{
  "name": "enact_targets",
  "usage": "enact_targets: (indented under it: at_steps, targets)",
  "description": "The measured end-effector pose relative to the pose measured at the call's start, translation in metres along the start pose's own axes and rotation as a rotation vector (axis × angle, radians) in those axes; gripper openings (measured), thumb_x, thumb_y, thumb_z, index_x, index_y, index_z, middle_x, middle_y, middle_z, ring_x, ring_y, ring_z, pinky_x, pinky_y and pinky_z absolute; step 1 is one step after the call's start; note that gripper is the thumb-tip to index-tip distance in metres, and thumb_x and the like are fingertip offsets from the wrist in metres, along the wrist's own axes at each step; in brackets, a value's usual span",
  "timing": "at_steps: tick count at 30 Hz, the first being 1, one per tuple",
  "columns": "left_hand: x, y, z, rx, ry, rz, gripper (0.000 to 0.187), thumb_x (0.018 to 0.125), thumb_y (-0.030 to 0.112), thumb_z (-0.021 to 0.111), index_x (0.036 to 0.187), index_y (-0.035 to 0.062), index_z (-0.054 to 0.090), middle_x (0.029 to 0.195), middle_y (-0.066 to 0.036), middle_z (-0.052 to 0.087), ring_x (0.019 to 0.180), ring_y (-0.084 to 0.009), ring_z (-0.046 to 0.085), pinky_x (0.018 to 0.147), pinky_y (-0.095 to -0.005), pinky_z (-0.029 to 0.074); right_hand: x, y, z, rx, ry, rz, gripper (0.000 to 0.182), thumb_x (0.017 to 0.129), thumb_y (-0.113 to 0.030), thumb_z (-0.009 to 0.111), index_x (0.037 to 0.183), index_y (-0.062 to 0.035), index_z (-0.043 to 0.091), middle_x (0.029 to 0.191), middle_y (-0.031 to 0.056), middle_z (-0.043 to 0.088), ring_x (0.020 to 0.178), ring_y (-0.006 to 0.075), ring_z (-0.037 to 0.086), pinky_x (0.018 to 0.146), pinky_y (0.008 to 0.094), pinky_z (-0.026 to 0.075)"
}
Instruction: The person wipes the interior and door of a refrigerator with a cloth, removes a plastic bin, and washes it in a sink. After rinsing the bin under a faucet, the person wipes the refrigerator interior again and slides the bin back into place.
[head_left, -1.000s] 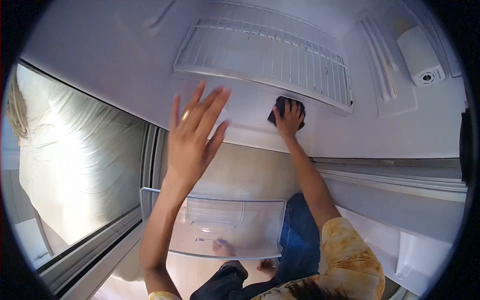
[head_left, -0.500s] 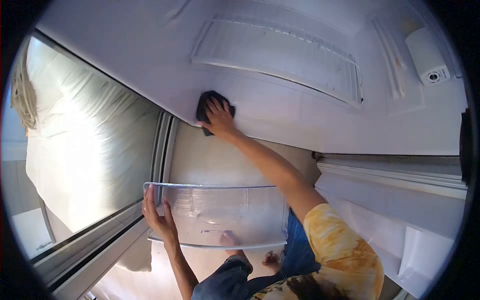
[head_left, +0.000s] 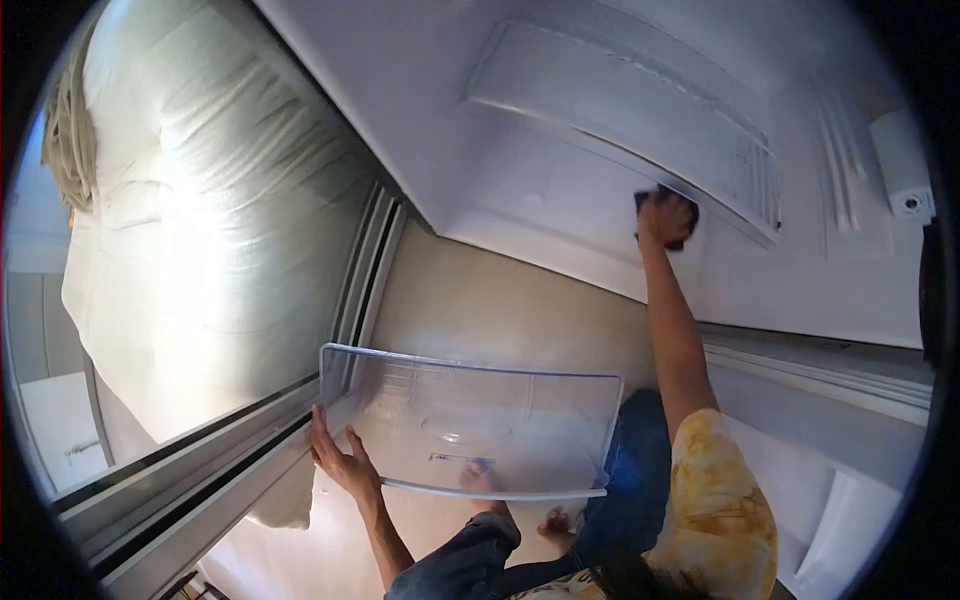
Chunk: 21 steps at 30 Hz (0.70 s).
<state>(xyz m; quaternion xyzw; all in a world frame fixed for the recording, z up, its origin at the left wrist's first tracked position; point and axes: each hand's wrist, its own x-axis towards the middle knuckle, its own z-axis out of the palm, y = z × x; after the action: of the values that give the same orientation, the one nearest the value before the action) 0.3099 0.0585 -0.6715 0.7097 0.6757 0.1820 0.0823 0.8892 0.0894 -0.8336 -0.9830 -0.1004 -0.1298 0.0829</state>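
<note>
My right hand presses a dark cloth against the white inner floor of the refrigerator, just below a clear wire-like shelf. Both the hand and the cloth are blurred. A clear plastic drawer stands over the floor in front of my legs. At its left end, my left hand rests against the drawer's side with the fingers spread, and nothing is gripped in it.
The open refrigerator door is on the right. A sliding-door frame runs along the left, with a pale sheet-covered mound beyond it. A white box-shaped fitting sits at the upper right inside the refrigerator.
My right hand has moved right along the refrigerator's inner surface with the cloth. My left hand has slid lower on the drawer's left end. The camera view has shifted.
</note>
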Motion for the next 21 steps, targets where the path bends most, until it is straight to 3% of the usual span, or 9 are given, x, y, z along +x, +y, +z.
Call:
enact_targets:
  at_steps: [3,5,9,11,15,17,19,21]
  targets:
    - [0.003,0.001,0.005,0.02,-0.037,-0.026,0.055,0.077,0.003,0.059,0.129,0.0106,0.045,0.129,-0.012,0.046,0.119,-0.0289,0.043,0.098,-0.0425,0.03,-0.023,-0.093,0.007,-0.095,0.091,-0.072,0.063,0.084,-0.05,0.043,0.128,-0.005,0.041,0.136,0.0172,0.035,0.126,0.0353,0.029,0.097,0.0562,0.023]
    - [0.007,0.002,0.002,0.005,-0.052,-0.029,0.052,0.077,0.003,0.059,0.127,0.0141,0.049,0.129,-0.011,0.046,0.121,-0.0293,0.041,0.099,-0.044,0.03,-0.051,-0.14,0.03,0.109,0.185,-0.2,0.061,0.083,-0.047,0.045,0.127,-0.0054,0.042,0.136,0.0198,0.033,0.126,0.0356,0.028,0.096,0.057,0.024]
    - [0.007,0.001,0.002,-0.009,-0.05,-0.028,0.046,0.075,0.004,0.062,0.12,0.0138,0.055,0.128,-0.011,0.048,0.118,-0.0293,0.044,0.095,-0.0434,0.032,-0.104,-0.23,0.012,0.454,-0.001,-0.674,0.06,0.081,-0.041,0.049,0.128,-0.0036,0.04,0.134,0.0193,0.036,0.126,0.0344,0.03,0.099,0.0516,0.024]
    - [0.006,-0.003,0.004,-0.024,-0.046,-0.02,0.044,0.075,0.004,0.063,0.117,0.0143,0.058,0.128,-0.011,0.047,0.117,-0.0296,0.045,0.094,-0.0434,0.033,-0.104,-0.247,0.017,0.472,-0.034,-0.697,0.059,0.081,-0.037,0.051,0.127,-0.0021,0.041,0.13,0.0194,0.039,0.123,0.0346,0.033,0.099,0.05,0.025]
    - [0.006,-0.002,0.002,-0.03,-0.031,-0.026,0.037,0.074,0.005,0.063,0.11,0.0146,0.062,0.127,-0.011,0.048,0.116,-0.0305,0.046,0.094,-0.0428,0.033,-0.141,-0.204,-0.017,0.507,-0.271,-0.85,0.06,0.078,-0.029,0.055,0.126,0.0032,0.04,0.131,0.0217,0.038,0.126,0.0366,0.03,0.103,0.0505,0.022]
    - [0.003,0.0,0.0,-0.03,-0.018,-0.033,0.036,0.073,0.005,0.063,0.108,0.0146,0.062,0.127,-0.011,0.048,0.116,-0.0307,0.046,0.094,-0.0428,0.033,-0.179,-0.182,-0.036,0.635,-0.328,-0.887,0.059,0.079,-0.031,0.057,0.123,0.0051,0.042,0.13,0.0216,0.039,0.126,0.0363,0.029,0.104,0.0511,0.02]
    - [0.005,0.002,0.0,-0.025,-0.01,-0.016,0.035,0.073,0.004,0.063,0.107,0.0146,0.063,0.127,-0.012,0.047,0.117,-0.0307,0.045,0.094,-0.043,0.034,-0.199,-0.161,-0.047,0.57,-0.323,-1.015,0.06,0.08,-0.034,0.056,0.123,0.0064,0.042,0.131,0.022,0.038,0.126,0.0355,0.03,0.103,0.0521,0.02]
    - [0.001,-0.005,0.0,-0.01,-0.013,0.008,0.036,0.072,0.003,0.063,0.106,0.0148,0.063,0.128,-0.012,0.046,0.119,-0.0306,0.045,0.095,-0.0435,0.035,-0.203,-0.141,-0.052,0.634,-0.311,-1.152,0.056,0.079,-0.027,0.057,0.126,-0.0016,0.042,0.132,0.0175,0.038,0.124,0.0336,0.032,0.103,0.0516,0.021]
